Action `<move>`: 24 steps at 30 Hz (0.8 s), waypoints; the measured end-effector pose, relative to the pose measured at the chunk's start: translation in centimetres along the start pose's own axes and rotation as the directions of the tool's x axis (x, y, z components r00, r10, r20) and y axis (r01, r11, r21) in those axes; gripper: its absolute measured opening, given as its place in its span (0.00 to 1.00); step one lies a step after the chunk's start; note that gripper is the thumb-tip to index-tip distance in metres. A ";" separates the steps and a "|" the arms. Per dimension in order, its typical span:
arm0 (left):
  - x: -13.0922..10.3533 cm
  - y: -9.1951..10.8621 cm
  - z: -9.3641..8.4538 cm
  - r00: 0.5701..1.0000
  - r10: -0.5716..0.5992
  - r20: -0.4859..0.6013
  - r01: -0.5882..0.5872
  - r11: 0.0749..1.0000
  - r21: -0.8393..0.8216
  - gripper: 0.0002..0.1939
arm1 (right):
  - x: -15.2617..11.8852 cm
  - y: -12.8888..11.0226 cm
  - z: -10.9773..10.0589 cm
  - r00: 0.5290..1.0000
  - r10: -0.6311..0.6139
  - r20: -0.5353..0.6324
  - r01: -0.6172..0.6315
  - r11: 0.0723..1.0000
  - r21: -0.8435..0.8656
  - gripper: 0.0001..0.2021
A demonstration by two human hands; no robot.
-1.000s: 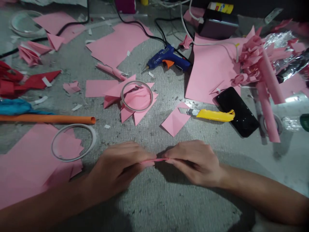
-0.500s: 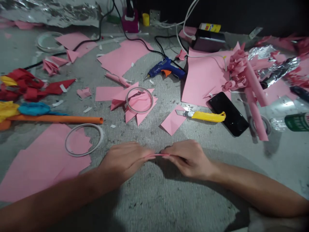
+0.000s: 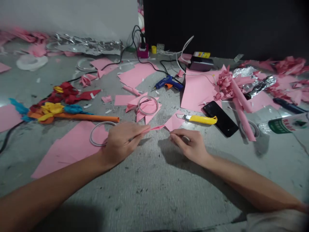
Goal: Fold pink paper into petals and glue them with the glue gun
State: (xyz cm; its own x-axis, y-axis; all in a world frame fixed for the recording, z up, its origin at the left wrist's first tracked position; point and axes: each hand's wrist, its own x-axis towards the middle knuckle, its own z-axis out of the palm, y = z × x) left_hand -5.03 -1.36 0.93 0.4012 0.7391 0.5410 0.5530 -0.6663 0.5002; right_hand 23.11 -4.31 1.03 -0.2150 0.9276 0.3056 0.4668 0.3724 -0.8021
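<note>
A narrow folded piece of pink paper (image 3: 157, 128) is pinched between the thumb and fingers of my left hand (image 3: 124, 140), its free end pointing right. My right hand (image 3: 189, 141) is just right of it, apart from the paper, with thumb and index finger pressed together; whether something small is between them I cannot make out. Beyond my right hand lies a flat pink piece (image 3: 173, 121) under the blade of a yellow utility knife (image 3: 201, 119). A tape roll (image 3: 157, 105) rests on cut pink pieces beyond my left hand.
A blue glue gun (image 3: 170, 82), a black phone (image 3: 220, 118), pink paper tubes (image 3: 243, 120) and a bottle (image 3: 287, 124) lie toward the back and right. Left are an orange tube (image 3: 96, 118) with coloured paper, another tape roll (image 3: 91, 138) and pink sheets (image 3: 62, 148).
The view has tilted up and left. My right hand has let go of the folded pink paper and moved apart from it; my left hand still holds it.
</note>
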 end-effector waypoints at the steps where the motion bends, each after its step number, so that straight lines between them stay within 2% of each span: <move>1: 0.1 -0.2 -0.1 0.999 0.043 0.003 -0.043 0.997 0.063 0.12 | 0.2 -0.1 -0.1 1.000 -0.006 -0.020 0.006 1.000 -0.008 0.08; 4: 0.4 -0.6 -0.4 0.988 0.138 0.070 -0.152 0.948 0.279 0.15 | 1.5 -0.5 -0.2 0.999 -0.030 0.030 0.032 0.998 -0.061 0.08; 7: 0.6 -0.7 -0.7 0.962 0.196 0.190 -0.263 0.847 0.461 0.17 | 3.9 -0.2 0.2 0.986 -0.085 0.142 0.112 0.975 -0.192 0.08; 8: 0.7 -0.8 -0.8 0.955 0.202 0.218 -0.287 0.819 0.497 0.17 | 4.9 0.2 0.4 0.984 -0.113 0.138 0.145 0.957 -0.253 0.09; 11: 0.8 -0.9 -0.9 0.954 0.170 0.248 -0.279 0.808 0.519 0.19 | 8.0 1.4 1.6 0.957 -0.215 0.197 0.277 0.878 -0.390 0.13; 14: 1.0 -1.3 -0.5 0.958 0.136 0.252 -0.256 0.798 0.545 0.19 | 9.9 2.5 2.7 0.929 -0.226 0.293 0.342 0.828 -0.444 0.12; 19: 1.3 -2.1 0.6 0.956 0.080 0.284 -0.257 0.697 0.669 0.15 | 10.1 3.7 3.3 0.920 -0.225 0.321 0.350 0.843 -0.410 0.10; 24: 1.0 -2.3 1.5 0.972 0.065 0.225 -0.209 0.679 0.704 0.14 | 9.9 4.3 3.0 0.934 -0.309 0.178 0.343 0.916 -0.209 0.08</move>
State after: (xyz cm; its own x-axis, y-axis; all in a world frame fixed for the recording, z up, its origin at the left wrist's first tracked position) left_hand -4.79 1.12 -0.70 0.5907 0.6972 0.4062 0.8056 -0.5374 -0.2493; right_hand 20.47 6.38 -0.95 -0.4979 0.7463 0.4417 0.5335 0.6651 -0.5225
